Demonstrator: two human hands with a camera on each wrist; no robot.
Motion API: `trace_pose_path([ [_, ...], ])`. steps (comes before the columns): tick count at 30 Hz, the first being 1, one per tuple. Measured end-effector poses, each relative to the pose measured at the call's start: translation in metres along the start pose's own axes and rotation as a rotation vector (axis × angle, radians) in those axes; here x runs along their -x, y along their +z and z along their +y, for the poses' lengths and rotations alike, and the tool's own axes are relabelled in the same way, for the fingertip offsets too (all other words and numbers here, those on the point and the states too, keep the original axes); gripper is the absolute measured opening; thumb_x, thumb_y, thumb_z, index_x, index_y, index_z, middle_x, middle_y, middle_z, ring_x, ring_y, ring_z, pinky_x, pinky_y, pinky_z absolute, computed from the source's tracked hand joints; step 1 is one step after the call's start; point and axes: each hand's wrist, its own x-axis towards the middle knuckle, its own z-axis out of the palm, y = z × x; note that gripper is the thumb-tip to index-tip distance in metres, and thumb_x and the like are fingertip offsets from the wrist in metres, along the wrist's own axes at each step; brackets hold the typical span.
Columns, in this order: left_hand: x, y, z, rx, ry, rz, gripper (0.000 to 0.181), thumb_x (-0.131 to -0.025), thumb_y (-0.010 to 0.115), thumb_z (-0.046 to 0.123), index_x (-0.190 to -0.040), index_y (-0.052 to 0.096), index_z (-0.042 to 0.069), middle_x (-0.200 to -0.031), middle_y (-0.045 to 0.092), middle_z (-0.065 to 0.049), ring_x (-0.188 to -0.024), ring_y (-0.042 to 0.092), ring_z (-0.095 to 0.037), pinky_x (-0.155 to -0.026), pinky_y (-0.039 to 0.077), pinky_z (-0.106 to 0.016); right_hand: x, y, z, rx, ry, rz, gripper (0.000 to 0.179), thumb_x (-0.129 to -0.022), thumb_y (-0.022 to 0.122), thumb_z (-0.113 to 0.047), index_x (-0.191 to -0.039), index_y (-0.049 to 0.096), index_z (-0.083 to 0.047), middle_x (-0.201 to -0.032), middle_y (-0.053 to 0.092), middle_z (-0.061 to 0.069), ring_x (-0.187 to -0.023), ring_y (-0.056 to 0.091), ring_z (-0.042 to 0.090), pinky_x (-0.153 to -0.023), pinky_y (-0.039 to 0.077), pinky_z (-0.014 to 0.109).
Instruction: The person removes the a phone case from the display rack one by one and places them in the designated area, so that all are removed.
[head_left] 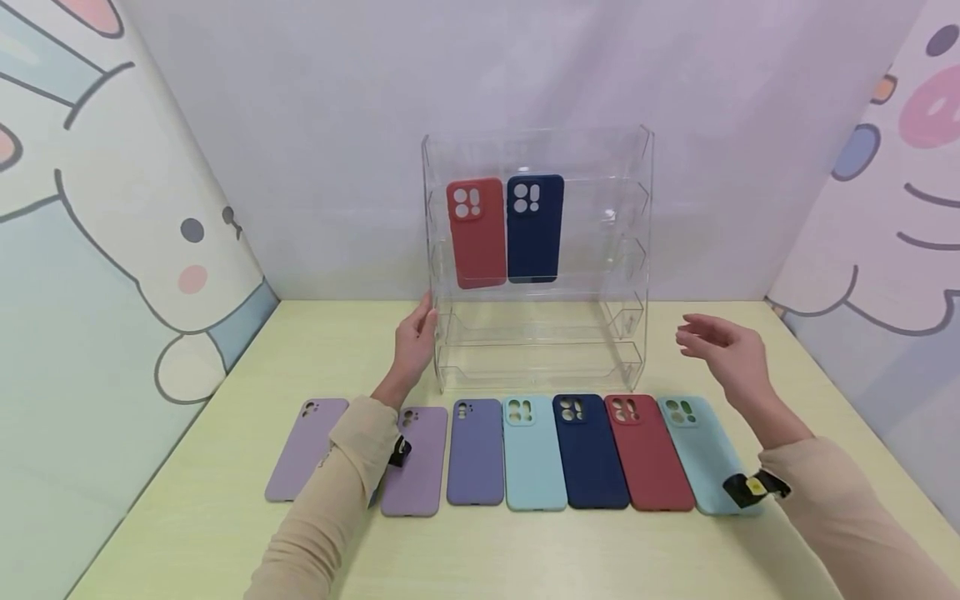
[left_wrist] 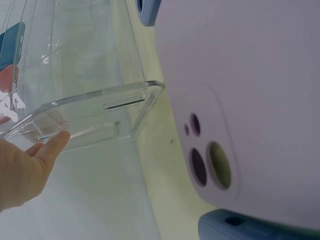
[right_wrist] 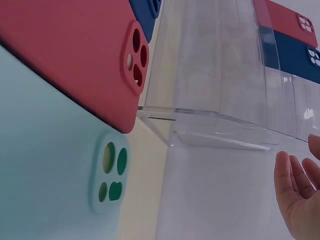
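Note:
A clear acrylic display rack (head_left: pixel 536 367) with several tiers stands on the table. In its upper part lean a red phone case (head_left: pixel 480 242) and a navy phone case (head_left: pixel 534 242), side by side. My left hand (head_left: pixel 414 342) is at the rack's left side, its fingertips against the clear side panel. In the left wrist view, an extended finger (left_wrist: pixel 57 146) meets that panel. To the right of the rack, my right hand (head_left: pixel 723 350) hovers with loosely bent fingers and holds nothing. The right wrist view shows its fingers (right_wrist: pixel 283 177) beside the rack's side edge.
A row of phone cases lies in front of the rack: lilac (head_left: pixel 307 454), mauve (head_left: pixel 420 467), violet (head_left: pixel 477 458), light blue (head_left: pixel 535 462), navy (head_left: pixel 592 458), red (head_left: pixel 651 458) and another light blue (head_left: pixel 708 458). Cartoon-printed walls (head_left: pixel 172 250) flank the table.

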Motion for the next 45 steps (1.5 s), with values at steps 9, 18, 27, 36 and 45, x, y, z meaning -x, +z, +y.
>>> trace_pose_path([
  [9,0.000,0.000,0.001,-0.002,0.011,0.000,0.043,-0.099,0.039,0.015,-0.141,0.031,0.008,-0.143,0.032,-0.010,-0.127,0.035,-0.020,-0.100,0.035,-0.034,-0.024,0.014,-0.018,-0.089,-0.038,0.029,0.043,-0.082,0.069,-0.022,-0.122,0.059,-0.011,-0.102,0.065,0.003,-0.084,0.063,0.009,-0.066,0.052,0.021],
  [18,0.000,0.000,0.000,0.003,0.040,0.003,0.043,-0.099,0.039,0.014,-0.140,0.031,0.006,-0.142,0.033,-0.011,-0.127,0.035,-0.020,-0.101,0.034,-0.034,-0.013,0.037,-0.108,-0.035,-0.049,0.077,0.046,-0.086,0.064,-0.020,-0.126,0.053,-0.001,-0.091,0.060,-0.017,-0.078,0.060,-0.003,-0.067,0.049,0.013],
  [27,-0.002,0.000,-0.002,0.009,0.037,0.006,0.043,-0.098,0.039,0.013,-0.140,0.031,0.005,-0.143,0.032,-0.010,-0.130,0.031,-0.019,-0.102,0.031,-0.032,-0.034,0.052,-0.129,-0.104,-0.069,0.093,0.047,-0.084,0.066,-0.019,-0.125,0.053,-0.001,-0.092,0.062,-0.011,-0.076,0.061,0.000,-0.065,0.050,0.014],
  [36,0.005,-0.002,0.015,0.009,0.019,-0.009,0.043,-0.098,0.039,0.011,-0.139,0.030,0.001,-0.142,0.031,-0.014,-0.111,0.045,-0.023,-0.089,0.041,-0.031,-0.054,0.061,-0.155,-0.115,-0.057,0.055,0.049,-0.084,0.066,-0.022,-0.129,0.052,-0.007,-0.111,0.060,0.004,-0.087,0.058,0.004,-0.068,0.049,0.014],
  [45,0.004,-0.002,0.013,-0.006,-0.004,0.004,0.043,-0.098,0.040,0.012,-0.139,0.032,0.003,-0.142,0.032,-0.012,-0.095,0.048,-0.020,-0.076,0.042,-0.022,-0.073,0.073,-0.174,-0.132,-0.060,0.037,0.050,-0.082,0.068,-0.023,-0.127,0.054,-0.008,-0.119,0.057,0.013,-0.091,0.058,0.006,-0.070,0.049,0.016],
])
